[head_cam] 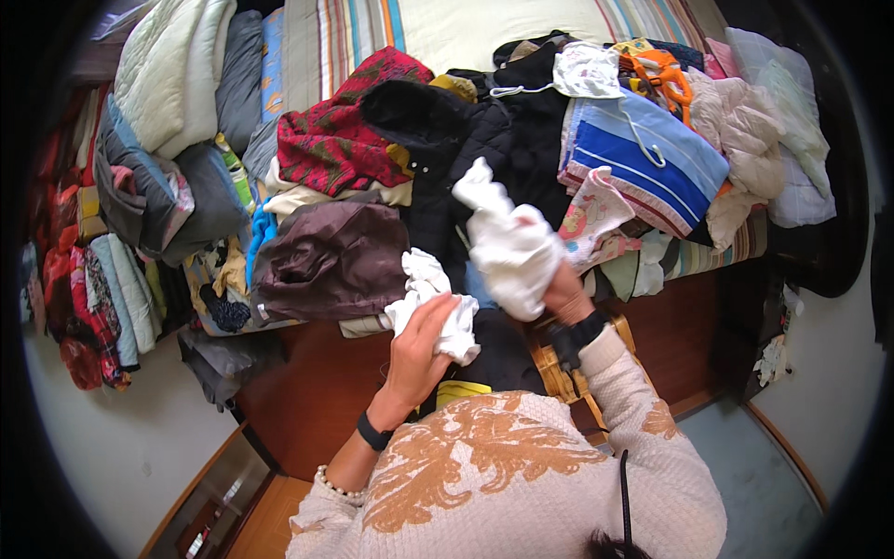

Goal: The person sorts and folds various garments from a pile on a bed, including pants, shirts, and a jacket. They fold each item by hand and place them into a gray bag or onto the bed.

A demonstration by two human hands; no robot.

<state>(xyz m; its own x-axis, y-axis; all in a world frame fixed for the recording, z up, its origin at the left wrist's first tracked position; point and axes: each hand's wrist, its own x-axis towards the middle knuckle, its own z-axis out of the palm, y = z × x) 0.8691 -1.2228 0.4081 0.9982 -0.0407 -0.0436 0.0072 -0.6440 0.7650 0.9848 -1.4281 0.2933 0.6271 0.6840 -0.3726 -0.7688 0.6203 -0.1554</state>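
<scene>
In my left hand (419,346) is a crumpled white cloth (447,328), pinched between the thumb and the extended fingers, low in front of my body. My right hand (567,297) grips another bunched white cloth (513,251), raised a little higher and blurred by motion; its fingers are mostly hidden behind the fabric. Whether the two white pieces join cannot be seen. A dark maroon garment (328,258) lies just left of my left hand. Beyond both hands a black quilted jacket (440,133) is spread over the bed. Pink printed cloth (594,202) lies near my right hand.
Heaped on the bed (482,28) are a red patterned garment (342,126), a folded blue striped towel (642,154), a beige puffer jacket (740,133) and bedding (174,77). More clothes (105,293) hang at the left. A wooden chair (559,363) stands beside my right forearm.
</scene>
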